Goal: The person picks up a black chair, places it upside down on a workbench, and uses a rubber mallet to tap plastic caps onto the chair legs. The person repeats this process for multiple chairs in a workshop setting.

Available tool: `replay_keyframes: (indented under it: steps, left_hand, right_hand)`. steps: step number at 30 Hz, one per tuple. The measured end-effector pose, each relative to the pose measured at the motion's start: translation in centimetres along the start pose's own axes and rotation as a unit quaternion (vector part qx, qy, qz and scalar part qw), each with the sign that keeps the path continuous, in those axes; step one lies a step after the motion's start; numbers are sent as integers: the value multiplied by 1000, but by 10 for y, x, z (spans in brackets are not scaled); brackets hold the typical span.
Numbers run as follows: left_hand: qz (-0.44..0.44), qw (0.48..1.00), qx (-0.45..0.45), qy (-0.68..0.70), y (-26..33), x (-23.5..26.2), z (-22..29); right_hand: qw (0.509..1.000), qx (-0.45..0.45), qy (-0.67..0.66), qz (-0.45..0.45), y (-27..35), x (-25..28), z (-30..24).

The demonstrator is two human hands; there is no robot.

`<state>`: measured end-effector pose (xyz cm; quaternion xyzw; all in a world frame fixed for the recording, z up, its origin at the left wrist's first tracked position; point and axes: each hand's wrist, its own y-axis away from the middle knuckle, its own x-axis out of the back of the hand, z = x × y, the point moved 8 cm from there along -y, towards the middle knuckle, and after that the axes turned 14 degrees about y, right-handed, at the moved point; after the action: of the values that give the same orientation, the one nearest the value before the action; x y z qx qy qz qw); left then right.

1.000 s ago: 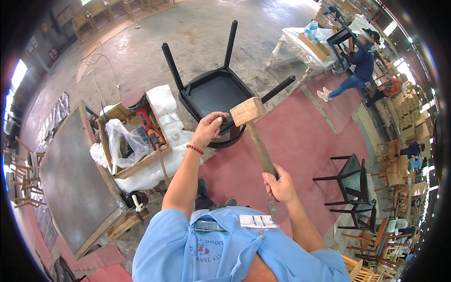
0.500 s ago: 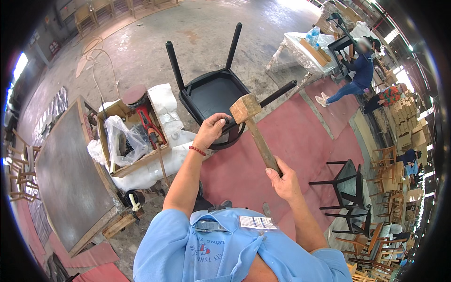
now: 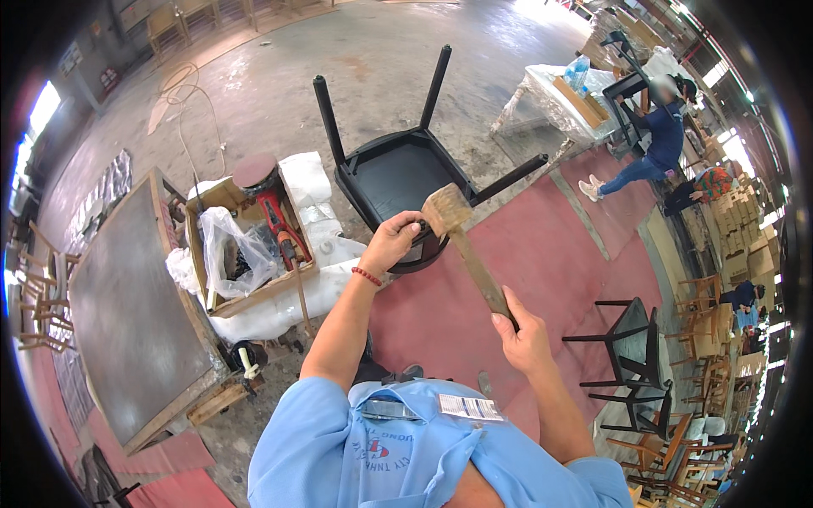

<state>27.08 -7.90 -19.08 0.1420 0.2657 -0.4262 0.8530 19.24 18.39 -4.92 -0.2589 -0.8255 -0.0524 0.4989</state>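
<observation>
A black chair [image 3: 402,173] stands upside down in front of me, legs pointing up. My left hand [image 3: 392,243], with a red bead bracelet at the wrist, is closed in a pinch at the tip of the nearest leg. A small dark piece [image 3: 423,226] shows at its fingertips; whether it is separate from the leg I cannot tell. My right hand [image 3: 523,332] grips the handle of a wooden mallet [image 3: 474,258]. The mallet's block head is right beside my left fingertips, overlapping the chair seat in view.
At left, a cardboard box [image 3: 254,302] holds plastic bags and a red power tool [image 3: 278,218], near a dark-topped table [image 3: 135,313]. Black chairs [image 3: 622,339] lie at right on red matting [image 3: 440,317]. A co-worker [image 3: 660,135] handles another chair by a plastic-covered table [image 3: 542,89].
The whole view has shifted slightly, moving everything a little right. Both hands keep their grips, and the mallet head remains close beside the left fingertips.
</observation>
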Motion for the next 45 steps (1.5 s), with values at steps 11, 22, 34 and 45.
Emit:
replay_keyframes:
  steps: [11,22,34,45]
  left_hand:
    - [7,997,-35,-63,2,2,0]
    - [136,905,-74,-396,11,4,-8]
    - [5,936,-14,-352,1,-33,52]
    - [152,958,-15,242,86,34,103]
  right_hand:
    - [987,-32,-153,17,-12,36,-20]
    - [994,-50,60,-82,25,-31,60]
    - [887,-379,-232,-124,156,-53,135]
    - [905,-177,-326,-211,113,-97,78]
